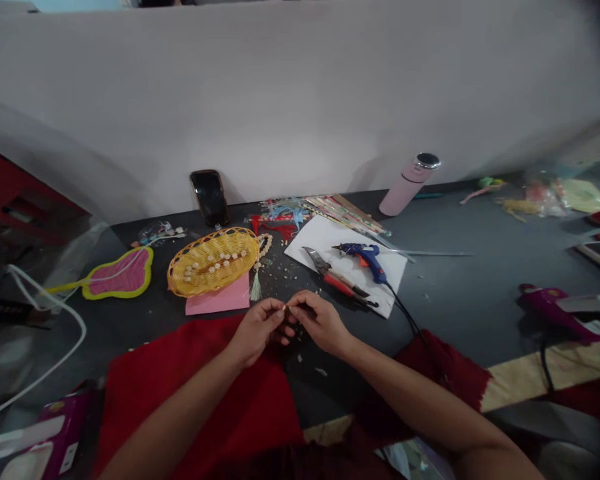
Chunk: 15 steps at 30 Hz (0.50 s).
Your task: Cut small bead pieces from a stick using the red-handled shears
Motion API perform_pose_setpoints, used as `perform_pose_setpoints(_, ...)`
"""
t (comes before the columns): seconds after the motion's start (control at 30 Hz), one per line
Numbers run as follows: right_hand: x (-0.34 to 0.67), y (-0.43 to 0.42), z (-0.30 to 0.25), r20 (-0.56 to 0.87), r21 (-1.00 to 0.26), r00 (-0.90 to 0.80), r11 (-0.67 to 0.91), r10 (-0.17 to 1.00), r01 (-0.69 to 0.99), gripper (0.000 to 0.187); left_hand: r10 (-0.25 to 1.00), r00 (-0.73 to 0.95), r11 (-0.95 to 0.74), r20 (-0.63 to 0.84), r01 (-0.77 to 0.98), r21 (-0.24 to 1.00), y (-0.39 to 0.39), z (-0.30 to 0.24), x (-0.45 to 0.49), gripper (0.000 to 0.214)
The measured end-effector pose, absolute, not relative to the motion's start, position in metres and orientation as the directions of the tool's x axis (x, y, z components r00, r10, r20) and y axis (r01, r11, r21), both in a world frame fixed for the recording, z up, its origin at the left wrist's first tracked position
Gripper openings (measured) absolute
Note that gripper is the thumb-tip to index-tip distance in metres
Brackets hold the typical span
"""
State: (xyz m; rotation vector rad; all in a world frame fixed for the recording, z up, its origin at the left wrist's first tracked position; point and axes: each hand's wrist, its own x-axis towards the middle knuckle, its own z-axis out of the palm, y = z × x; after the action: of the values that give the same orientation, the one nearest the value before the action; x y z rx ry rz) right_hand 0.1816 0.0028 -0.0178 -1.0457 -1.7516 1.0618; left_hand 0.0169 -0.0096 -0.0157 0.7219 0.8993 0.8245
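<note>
My left hand [258,329] and my right hand [320,322] meet over the dark table, fingertips pinched together on a tiny pale bead-like piece [285,308] that I cannot make out clearly. Both hands hover above the edge of a red cloth [200,393]. A yellow woven basket [180,273] holding several small white beads sits just beyond my left hand, on a pink paper [220,301]. A string of beads with a tassel [258,275] lies beside the basket.
Red-handled pliers [336,277] and a blue glue gun [364,257] rest on a white sheet [325,237]. A phone [210,196] leans on the white wall, a pink flask [408,185] lies farther right. Another glue gun [555,305] at right; white cable [55,307] at left.
</note>
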Motion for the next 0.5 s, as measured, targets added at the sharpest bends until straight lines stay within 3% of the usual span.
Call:
perform_pose_setpoints(0.2, 0.1786, 0.0026, -0.0189, 0.22, -0.962, -0.279, 0.256, 0.935, 0.099, 0.008, 0.869, 0.309, 0.477, -0.387, -0.317, 0.82, -0.0156, -0.0075, 0.0216, 0.026)
perform_pose_setpoints(0.5, 0.1799, 0.0031, -0.0157, 0.21, -0.959, -0.33, 0.259, 0.92, 0.113, 0.01, 0.883, 0.297, 0.431, -0.363, -0.21, 0.877, -0.0157, -0.0074, 0.0182, 0.027)
